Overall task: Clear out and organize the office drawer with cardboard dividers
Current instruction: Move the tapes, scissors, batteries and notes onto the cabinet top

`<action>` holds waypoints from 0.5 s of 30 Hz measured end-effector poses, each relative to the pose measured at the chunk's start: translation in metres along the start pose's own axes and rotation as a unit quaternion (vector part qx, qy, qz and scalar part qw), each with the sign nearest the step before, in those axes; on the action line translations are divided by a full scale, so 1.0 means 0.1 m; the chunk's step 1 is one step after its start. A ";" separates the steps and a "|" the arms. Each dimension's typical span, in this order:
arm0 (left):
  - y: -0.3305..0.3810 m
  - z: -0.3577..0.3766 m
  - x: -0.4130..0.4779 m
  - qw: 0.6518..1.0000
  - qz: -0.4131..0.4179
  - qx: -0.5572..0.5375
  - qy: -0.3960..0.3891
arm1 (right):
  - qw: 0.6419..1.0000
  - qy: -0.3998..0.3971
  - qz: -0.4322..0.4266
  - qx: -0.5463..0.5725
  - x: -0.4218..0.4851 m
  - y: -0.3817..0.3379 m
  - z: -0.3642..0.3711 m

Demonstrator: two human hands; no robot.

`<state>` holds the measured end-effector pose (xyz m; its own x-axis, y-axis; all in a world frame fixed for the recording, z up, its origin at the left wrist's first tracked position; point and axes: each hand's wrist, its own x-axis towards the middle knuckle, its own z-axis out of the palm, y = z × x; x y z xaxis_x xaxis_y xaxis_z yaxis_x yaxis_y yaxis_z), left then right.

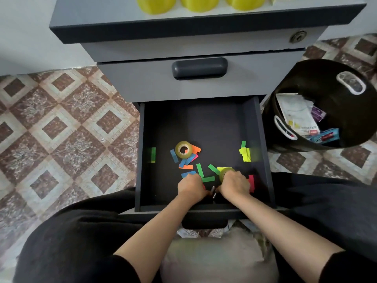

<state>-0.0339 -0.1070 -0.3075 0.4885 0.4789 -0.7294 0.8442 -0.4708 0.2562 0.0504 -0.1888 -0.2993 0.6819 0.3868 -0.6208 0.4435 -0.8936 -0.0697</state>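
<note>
The open dark drawer [142,180] holds scattered coloured paper strips [201,170] and a roll of clear tape [184,149] near its middle. My right hand [234,183] grips a second tape roll [224,173] near the drawer's front. My left hand [190,185] is curled, knuckles up, over blue and green strips; what its fingers hold is hidden. Small metal bits [213,192] lie between both hands. Yellow strips [245,154] lie at the right, a green one [152,154] by the left wall.
A black bin [346,94] with paper and wrappers stands right of the cabinet. The upper drawer [200,68] is closed. Yellow tape rolls [156,4] stand on the cabinet top. Patterned floor tiles lie on both sides, and my dark-clothed knees flank the drawer.
</note>
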 end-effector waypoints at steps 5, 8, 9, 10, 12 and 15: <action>0.09 0.04 0.00 0.999 0.007 0.047 0.015 | 1.000 0.005 0.002 0.005 0.01 -0.01 0.00; 0.10 0.06 0.00 0.997 0.013 0.070 0.024 | 1.000 0.011 -0.007 -0.002 0.02 -0.02 0.03; 0.10 0.07 0.02 0.997 0.011 0.068 0.024 | 1.000 0.011 -0.011 -0.009 0.03 -0.02 0.03; 0.09 0.07 0.03 0.998 0.007 0.062 0.025 | 1.000 0.010 -0.015 -0.018 0.03 -0.02 0.04; 0.08 0.06 0.05 0.998 0.001 0.050 0.025 | 0.999 0.007 -0.022 -0.030 0.04 -0.02 0.04; 0.06 0.04 0.05 0.999 -0.002 0.035 0.026 | 0.999 0.001 -0.028 -0.039 0.05 -0.02 0.04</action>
<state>-0.0275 -0.1099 -0.3124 0.4969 0.5181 -0.6962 0.8300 -0.5181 0.2068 0.0504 -0.1860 -0.3048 0.6558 0.4356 -0.6166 0.5249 -0.8501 -0.0422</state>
